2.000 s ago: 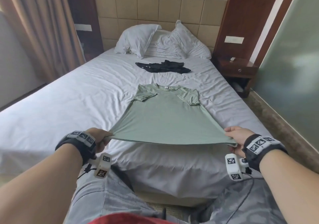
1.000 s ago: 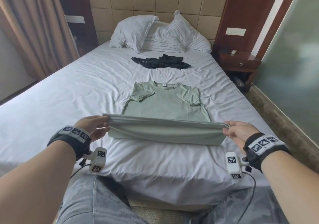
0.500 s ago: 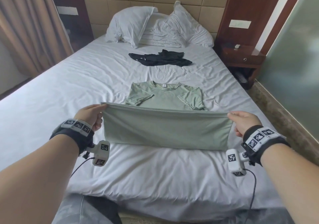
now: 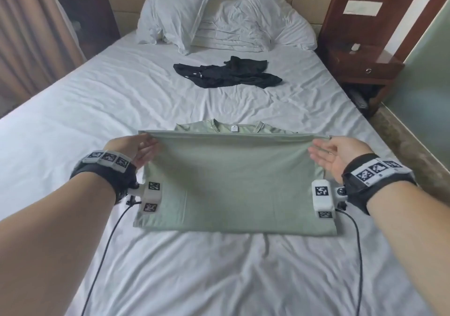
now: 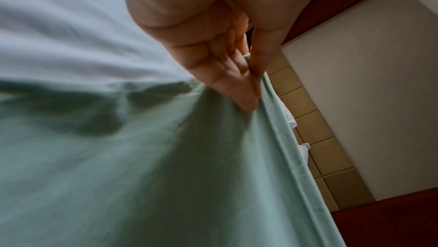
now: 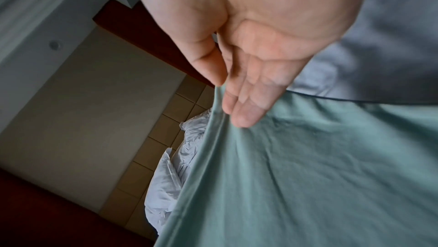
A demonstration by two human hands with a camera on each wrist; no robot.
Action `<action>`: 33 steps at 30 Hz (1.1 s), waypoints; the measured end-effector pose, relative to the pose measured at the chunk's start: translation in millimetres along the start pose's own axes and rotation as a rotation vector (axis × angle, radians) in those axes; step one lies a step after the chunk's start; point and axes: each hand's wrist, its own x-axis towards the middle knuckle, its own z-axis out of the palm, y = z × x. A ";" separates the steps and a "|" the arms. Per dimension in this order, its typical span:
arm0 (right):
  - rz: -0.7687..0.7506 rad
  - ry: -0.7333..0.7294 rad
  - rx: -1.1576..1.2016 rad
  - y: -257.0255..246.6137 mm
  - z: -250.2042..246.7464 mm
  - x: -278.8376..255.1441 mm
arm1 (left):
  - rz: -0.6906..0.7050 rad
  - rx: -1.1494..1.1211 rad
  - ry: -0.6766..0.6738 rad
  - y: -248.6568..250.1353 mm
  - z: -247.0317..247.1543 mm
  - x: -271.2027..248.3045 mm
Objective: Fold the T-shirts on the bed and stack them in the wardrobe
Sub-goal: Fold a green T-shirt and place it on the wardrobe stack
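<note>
the green t-shirt [image 4: 231, 181] lies in the lower middle of the head view on the white bed [image 4: 97, 96], its bottom half folded up over its top half so that only the collar and label show above the raised hem. the left hand [image 4: 132, 148] holds the hem's left corner; in the left wrist view the thumb and fingers [image 5: 237, 86] pinch the green edge between them. the right hand [image 4: 338, 153] holds the hem's right corner, and in the right wrist view the thumb presses the hem against the nearly straight fingers [image 6: 246, 112]. the hem runs taut and level between the two hands, just below the collar. both wrists wear black bands with white marker blocks.

a crumpled black t-shirt [image 4: 226, 73] lies higher in the frame, well apart from the green one, near the white pillows [image 4: 219, 13] at the top. a wooden nightstand [image 4: 362, 68] stands at the upper right, and curtains [image 4: 31, 35] hang at the upper left.
</note>
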 end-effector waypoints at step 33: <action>-0.367 0.028 -0.821 26.0 66.7 172.8 | 0.257 0.480 0.042 0.9 98.5 158.9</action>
